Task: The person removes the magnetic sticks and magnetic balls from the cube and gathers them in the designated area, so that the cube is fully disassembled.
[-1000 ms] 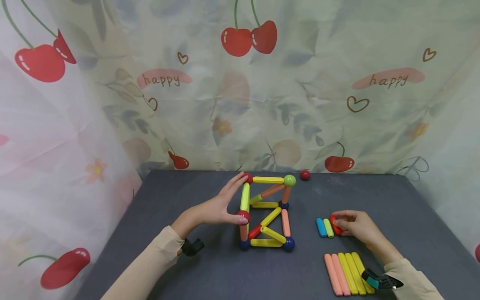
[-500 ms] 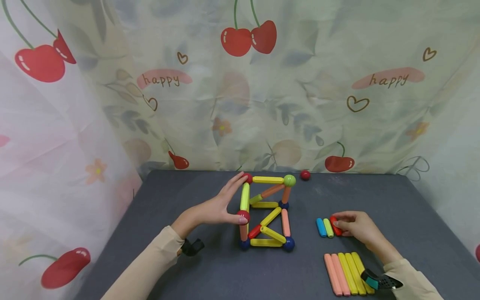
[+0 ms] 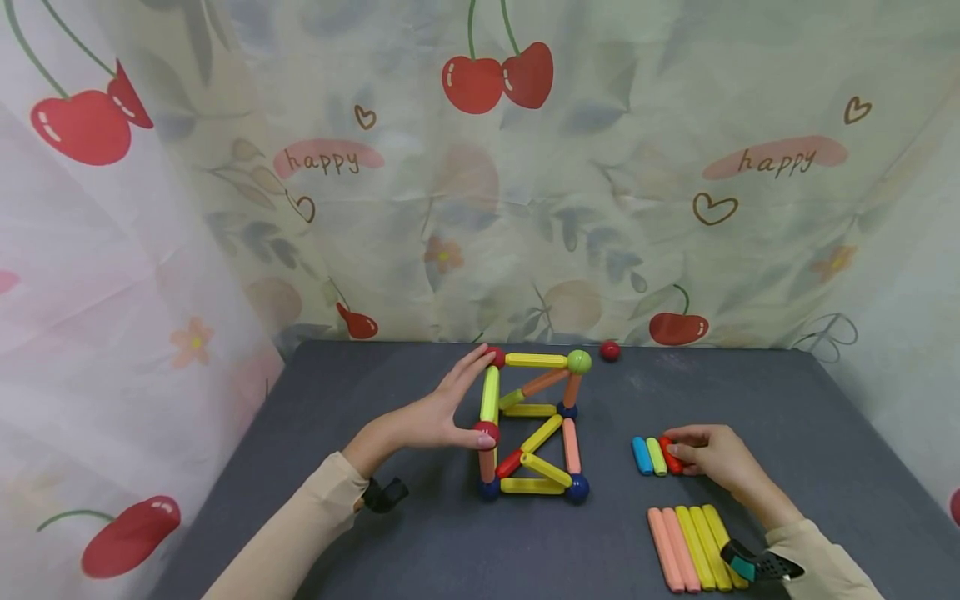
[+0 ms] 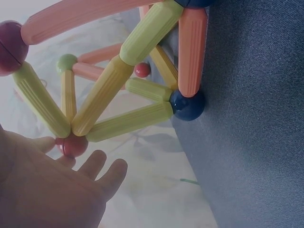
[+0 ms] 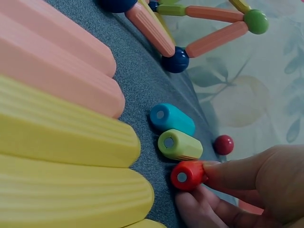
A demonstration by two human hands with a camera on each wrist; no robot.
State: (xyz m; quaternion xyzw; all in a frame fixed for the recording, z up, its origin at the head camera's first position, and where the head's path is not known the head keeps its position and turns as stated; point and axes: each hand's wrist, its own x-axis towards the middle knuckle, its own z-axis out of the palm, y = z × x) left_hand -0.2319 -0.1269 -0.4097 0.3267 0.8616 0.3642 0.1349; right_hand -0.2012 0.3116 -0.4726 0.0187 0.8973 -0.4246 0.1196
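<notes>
My left hand (image 3: 435, 417) rests along the left side of an upright frame built of magnetic sticks and balls. Its thumb touches the near red ball (image 3: 489, 430), and its extended fingers reach the far red ball (image 4: 75, 146) at the top. The frame has dark blue balls (image 3: 577, 488) at its base and a green ball (image 3: 580, 361) at its upper far right corner. On the right, my right hand (image 3: 712, 454) pinches a short red magnetic stick (image 5: 186, 175) between thumb and fingers. This lies beside a short light-green stick (image 3: 657, 457) and a blue one (image 3: 642, 456).
Below the short sticks, long pink sticks (image 3: 672, 550) and several long yellow sticks (image 3: 703, 547) lie side by side, partly under the right wrist. A loose red ball (image 3: 610, 351) sits at the back edge of the dark table (image 3: 420, 542). A printed curtain (image 3: 645, 208) stands behind.
My right hand and the short red stick have shifted very slightly toward the near edge, more in line with the other short sticks. The left hand and the frame stay put.
</notes>
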